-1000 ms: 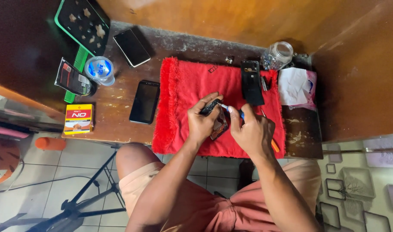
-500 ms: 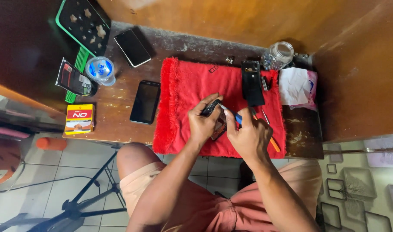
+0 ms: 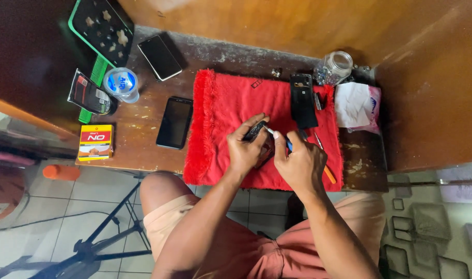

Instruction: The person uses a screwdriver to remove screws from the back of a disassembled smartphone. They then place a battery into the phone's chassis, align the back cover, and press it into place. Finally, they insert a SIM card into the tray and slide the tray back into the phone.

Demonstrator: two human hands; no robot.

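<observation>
My left hand (image 3: 245, 150) grips a small black phone part (image 3: 256, 129) over a red fringed cloth (image 3: 220, 108) on a worn wooden table. My right hand (image 3: 299, 163) holds a blue-handled screwdriver (image 3: 278, 137), its pale tip touching the black part. Both hands are close together near the front middle of the cloth. What lies under the hands is hidden.
A black phone body (image 3: 303, 101), an orange-handled tool (image 3: 326, 170) and a glass jar (image 3: 336, 66) lie to the right, beside a white tissue pack (image 3: 356, 106). Left are two dark phones (image 3: 175, 122) (image 3: 160, 57), a plastic cup (image 3: 121, 83), a red-yellow box (image 3: 95, 142) and a green-rimmed tray (image 3: 99, 28).
My right hand has shifted slightly down and left, bringing the screwdriver tip onto the black part. My left hand stays put.
</observation>
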